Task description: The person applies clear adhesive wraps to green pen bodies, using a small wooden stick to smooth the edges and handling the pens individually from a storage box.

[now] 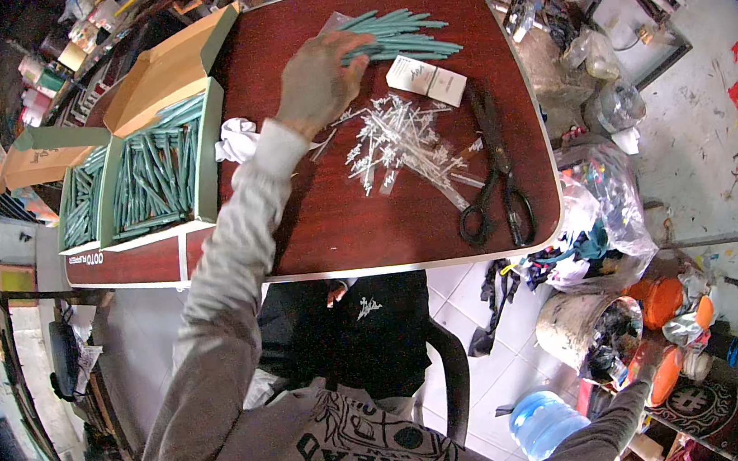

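Note:
My left hand reaches across the table to a loose bundle of slim teal sticks. Its thumb and forefinger are spread at the near ends of the sticks. Just right of the hand lies a small white box. Below that is a heap of small white cut-outs on clear strips. Black scissors rest by the right edge of the table. My right hand hangs low at the right beside an orange container; its fingers are too dark and blurred to make out.
An open green box full of teal sticks and a smaller one stand on the dark red table. A crumpled white cloth lies nearby. At right on the floor are a tipped bucket, a blue jug and a plastic bag.

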A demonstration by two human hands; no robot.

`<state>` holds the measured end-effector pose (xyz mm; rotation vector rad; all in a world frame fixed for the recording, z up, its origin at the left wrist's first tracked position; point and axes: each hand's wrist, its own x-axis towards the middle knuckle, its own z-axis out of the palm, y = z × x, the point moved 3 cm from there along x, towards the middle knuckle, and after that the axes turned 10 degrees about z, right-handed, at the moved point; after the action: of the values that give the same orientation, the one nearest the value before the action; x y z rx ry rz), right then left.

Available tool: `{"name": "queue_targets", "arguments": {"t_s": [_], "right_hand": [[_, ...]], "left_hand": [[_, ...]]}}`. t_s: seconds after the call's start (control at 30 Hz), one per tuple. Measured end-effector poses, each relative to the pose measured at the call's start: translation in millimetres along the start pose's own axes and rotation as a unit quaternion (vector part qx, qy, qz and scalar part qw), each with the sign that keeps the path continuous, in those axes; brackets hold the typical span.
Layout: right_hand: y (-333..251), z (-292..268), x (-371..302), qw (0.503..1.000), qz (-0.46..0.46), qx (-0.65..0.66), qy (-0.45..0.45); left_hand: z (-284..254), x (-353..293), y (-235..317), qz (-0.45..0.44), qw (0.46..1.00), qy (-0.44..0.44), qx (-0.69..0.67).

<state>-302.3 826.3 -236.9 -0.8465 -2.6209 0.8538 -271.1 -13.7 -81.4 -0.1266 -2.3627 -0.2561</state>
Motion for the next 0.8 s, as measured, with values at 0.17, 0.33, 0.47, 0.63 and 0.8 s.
{"name": "queue_targets", "arguments": {"t_s": [0.17,0.33,0.47,0.63,0.8], "right_hand": [[12.2,-0.1,-9.4,0.996,-0.011,-0.092,0.012],[-35.2,16.1,-75.6,0.979,-0.114,-0.163,0.037],[-95.6,57.8,-213.5,0.965,-0.254,0.003,-0.064],[-224.6,68.3,-448.3,0.855,-0.389,-0.118,-0.321],[-230.0,132.9,-544.6,0.843,-0.373,-0.073,-0.381]], "left_hand": [[62.4,7.9,-40.6,-0.006,0.969,-0.218,0.118],[44.7,-8.2,-48.5,0.009,0.989,-0.1,0.111],[13.9,-24.2,-39.8,-0.009,0.988,-0.066,0.14],[-84.3,-56.0,-5.9,-0.053,0.996,0.018,0.071],[-159.5,-103.2,19.9,-0.255,0.947,0.047,-0.19]]}}
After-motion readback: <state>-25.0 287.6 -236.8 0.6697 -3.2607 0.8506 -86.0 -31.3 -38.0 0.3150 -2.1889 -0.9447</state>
